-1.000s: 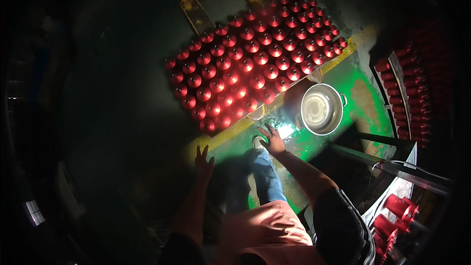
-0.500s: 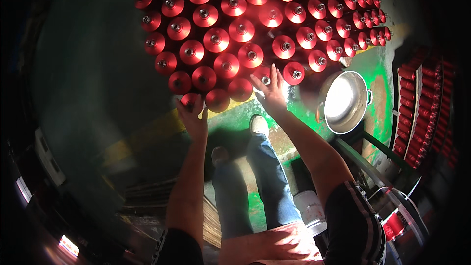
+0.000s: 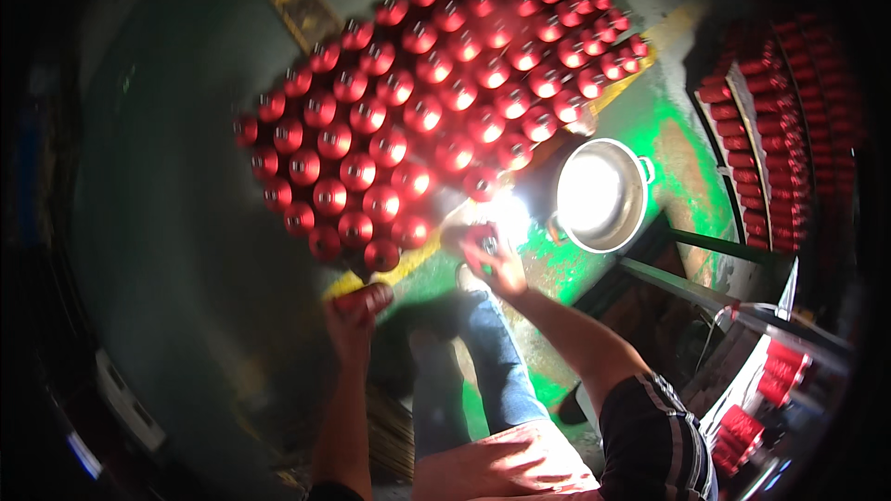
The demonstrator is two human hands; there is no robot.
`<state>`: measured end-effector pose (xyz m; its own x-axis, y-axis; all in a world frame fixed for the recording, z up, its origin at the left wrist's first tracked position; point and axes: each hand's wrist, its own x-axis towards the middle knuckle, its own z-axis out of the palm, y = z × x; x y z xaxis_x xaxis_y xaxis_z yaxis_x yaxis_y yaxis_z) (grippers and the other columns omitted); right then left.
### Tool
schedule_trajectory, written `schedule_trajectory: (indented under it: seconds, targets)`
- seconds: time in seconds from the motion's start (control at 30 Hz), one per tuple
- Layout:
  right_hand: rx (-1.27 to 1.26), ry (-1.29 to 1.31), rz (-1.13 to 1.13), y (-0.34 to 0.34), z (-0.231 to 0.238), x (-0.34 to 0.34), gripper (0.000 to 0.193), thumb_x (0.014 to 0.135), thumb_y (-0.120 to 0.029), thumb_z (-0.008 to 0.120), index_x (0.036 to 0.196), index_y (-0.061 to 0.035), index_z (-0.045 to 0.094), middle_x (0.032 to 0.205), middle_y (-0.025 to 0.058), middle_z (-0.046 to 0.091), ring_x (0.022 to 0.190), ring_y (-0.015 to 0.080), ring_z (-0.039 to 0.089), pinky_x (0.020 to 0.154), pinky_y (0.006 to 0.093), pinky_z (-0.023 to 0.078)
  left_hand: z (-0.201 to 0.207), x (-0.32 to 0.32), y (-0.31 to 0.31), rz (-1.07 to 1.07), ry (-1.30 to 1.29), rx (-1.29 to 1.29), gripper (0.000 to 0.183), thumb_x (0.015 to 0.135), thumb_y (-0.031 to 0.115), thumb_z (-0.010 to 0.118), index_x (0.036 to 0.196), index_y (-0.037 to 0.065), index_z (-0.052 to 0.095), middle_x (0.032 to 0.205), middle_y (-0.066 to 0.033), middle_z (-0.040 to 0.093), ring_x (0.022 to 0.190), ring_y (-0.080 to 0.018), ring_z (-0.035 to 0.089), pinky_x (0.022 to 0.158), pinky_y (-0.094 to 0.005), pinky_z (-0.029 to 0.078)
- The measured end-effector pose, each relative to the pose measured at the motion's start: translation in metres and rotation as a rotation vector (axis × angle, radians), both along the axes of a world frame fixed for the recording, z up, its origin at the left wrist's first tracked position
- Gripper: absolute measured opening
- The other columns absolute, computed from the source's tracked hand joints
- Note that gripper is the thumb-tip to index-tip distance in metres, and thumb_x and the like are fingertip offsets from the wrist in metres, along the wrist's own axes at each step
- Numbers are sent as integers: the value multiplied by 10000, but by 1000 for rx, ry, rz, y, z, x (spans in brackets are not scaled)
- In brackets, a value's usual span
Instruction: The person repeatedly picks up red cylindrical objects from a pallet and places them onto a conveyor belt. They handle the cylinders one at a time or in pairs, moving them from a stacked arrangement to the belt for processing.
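Note:
Many red metal cylinders (image 3: 357, 172) with rounded shoulders and silvery necks stand upright in close rows on the floor. My left hand (image 3: 351, 327) is closed round one red cylinder (image 3: 373, 297), tilted on its side in front of the nearest row. Another red cylinder (image 3: 483, 237) is gripped by my right hand (image 3: 501, 269), its neck showing between the fingers. Motion blurs both hands somewhat. The right hand is beside a bright patch of light at the front of the group.
A silvery round pot (image 3: 601, 237) with side handles stands on the green floor to the right. Beyond it, red cylinders lie stacked in a rack (image 3: 756, 158). A metal frame (image 3: 687, 286) is at the lower right, near more red parts (image 3: 784, 371). A yellow frame (image 3: 302, 5) stands at the back.
Both hands have drawn back toward me, each with a red cylinder taken from the front of the group. The view has shifted, bringing the yellow frame into sight.

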<state>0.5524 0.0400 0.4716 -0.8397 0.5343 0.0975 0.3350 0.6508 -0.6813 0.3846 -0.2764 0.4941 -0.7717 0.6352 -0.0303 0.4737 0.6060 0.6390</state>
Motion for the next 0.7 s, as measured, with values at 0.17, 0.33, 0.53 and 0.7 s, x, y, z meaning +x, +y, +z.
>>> schedule_trajectory:
  seconds: [0.17, 0.33, 0.53, 0.7]
  targets:
    - [-137, 78, -245, -27, 129, 140, 616, 638, -113, 859, 1217, -256, 704, 1448, 193, 393, 1276, 369, 462, 1054, 444, 434, 150, 43, 26, -396, -62, -19, 419, 666, 104, 834, 1073, 135, 735, 1318, -193, 509, 1138, -387, 543, 937, -440, 482]
    - [-261, 236, -600, -87, 298, 305, 585, 702, -43, 810, 1259, -155, 671, 1445, 158, 359, 1289, 315, 444, 1052, 406, 419, 279, 130, 84, -733, -305, 233, 443, 638, 23, 837, 1062, 124, 757, 1266, -135, 534, 1058, -297, 585, 905, -377, 489]
    - [-294, 783, -1098, -178, 441, 478, 603, 797, -2, 738, 1371, -72, 568, 1421, 98, 378, 1352, 231, 375, 1093, 314, 358, 385, 268, 153, -1252, -632, 311, 463, 664, 3, 810, 1115, 48, 715, 1391, -171, 497, 1205, -296, 538, 1052, -381, 403]
    - [-152, 932, -1650, -258, 477, 600, 616, 879, -164, 708, 1449, -90, 488, 1364, 56, 538, 1220, 197, 528, 1082, 306, 372, 381, 409, 185, -1258, -1120, 131, 504, 760, 137, 803, 1231, 19, 667, 1393, -130, 547, 1258, -253, 536, 1092, -377, 378]
